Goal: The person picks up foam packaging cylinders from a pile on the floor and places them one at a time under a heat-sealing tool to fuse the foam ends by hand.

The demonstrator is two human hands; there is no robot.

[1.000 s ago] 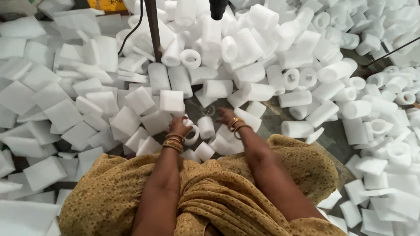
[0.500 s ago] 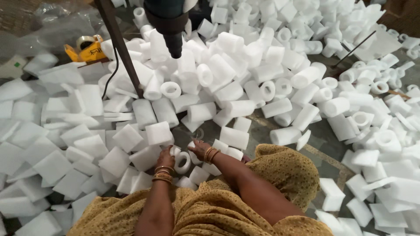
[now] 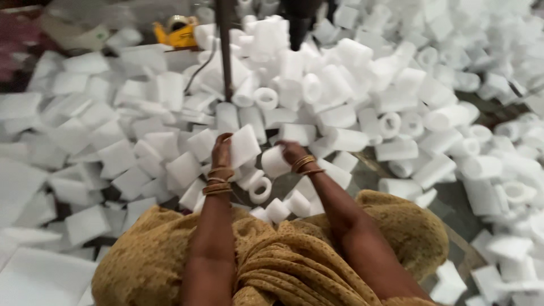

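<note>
Left hand (image 3: 221,152) fingers closed round flat white foam sheet (image 3: 245,144), held tilted above the heap. Right hand (image 3: 290,151) grips rolled foam tube (image 3: 275,162) just beside it, over foam pile (image 3: 340,102).

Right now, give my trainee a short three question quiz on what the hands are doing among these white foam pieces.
1. True or false: the left hand holds a flat square foam block.
2. What does the right hand grip? A) a yellow tool B) a white foam piece C) nothing
3. What shape is the foam ring lying between the wrists: solid block or hollow tube?

Key: 1 true. 2 B. 3 hollow tube.
</note>
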